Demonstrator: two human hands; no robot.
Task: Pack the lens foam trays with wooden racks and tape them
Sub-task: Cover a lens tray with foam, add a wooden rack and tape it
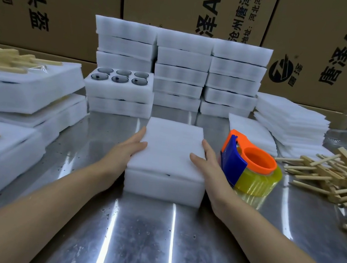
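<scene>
White foam tray sits on the surface between the flat, uncurled fingers of left hand and right hand pressing its sides; uneven pressure could skew its lid before tape, just right of them, secures it.

Both hands lie flat-fingered against a white rectangular foam tray capped with a thin foam sheet, the left hand on its left side and the right hand on its right, on the shiny metal tabletop. Just right of the right hand stands an orange-and-blue tape dispenser with a yellowish clear roll, and further right lies a heap of pale wooden pegs and racks. Beyond the hands rise stacks of closed white foam trays, and left of those an open tray of six round dark lenses.
</scene>
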